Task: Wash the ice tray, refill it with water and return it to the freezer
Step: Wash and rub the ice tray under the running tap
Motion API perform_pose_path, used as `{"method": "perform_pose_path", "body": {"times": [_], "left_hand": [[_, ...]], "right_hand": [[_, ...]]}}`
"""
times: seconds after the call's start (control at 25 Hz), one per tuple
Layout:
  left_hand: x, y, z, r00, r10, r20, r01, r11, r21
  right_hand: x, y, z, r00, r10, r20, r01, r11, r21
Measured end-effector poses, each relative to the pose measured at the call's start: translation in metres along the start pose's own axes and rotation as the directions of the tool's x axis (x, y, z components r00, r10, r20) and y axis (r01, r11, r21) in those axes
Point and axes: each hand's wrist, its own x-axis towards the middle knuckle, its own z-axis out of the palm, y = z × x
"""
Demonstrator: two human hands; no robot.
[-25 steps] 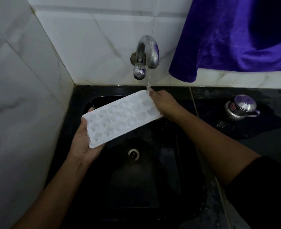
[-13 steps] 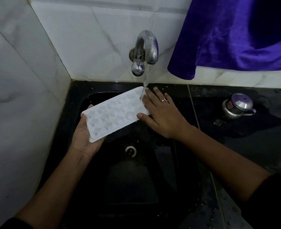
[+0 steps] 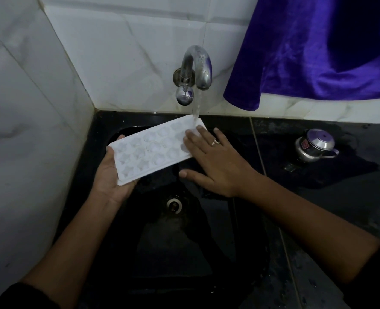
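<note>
Ice tray (image 3: pixel 155 150) tilted under tap (image 3: pixel 198 68), far corner in stream (image 3: pixel 197 103). Left hand (image 3: pixel 110 177) grips near end, fingers hidden beneath. Right hand (image 3: pixel 211 159) flat on tray, fingers straight. Sink (image 3: pixel 218 241) open below.

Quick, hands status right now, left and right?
Left hand: holding the ice tray by its near end.
Right hand: open, straight fingers resting on the tray's far end.
</note>
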Motion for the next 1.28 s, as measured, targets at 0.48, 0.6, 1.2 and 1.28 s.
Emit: {"method": "perform_pose_path", "body": {"times": [0.48,0.6,1.2,1.28], "left_hand": [[-0.008,-0.015,0.030,0.992,-0.024,0.126,0.013,0.996,0.088],[-0.007,-0.015,0.037,0.993,-0.037,0.115,0.025,0.995,0.098],[-0.005,-0.029,0.066,0.981,-0.121,0.150,0.103,0.987,0.126],[0.000,-0.027,0.068,0.984,-0.110,0.138,0.096,0.990,0.107]], "right_hand": [[-0.002,0.013,-0.013,1.000,0.018,0.012,-0.018,1.000,-0.017],[-0.006,0.006,-0.012,0.999,0.008,0.032,-0.008,1.000,-0.020],[-0.006,0.014,-0.018,0.998,0.046,0.038,-0.046,0.999,0.008],[-0.017,0.005,-0.012,0.995,-0.062,0.082,0.063,0.998,-0.009]]}}
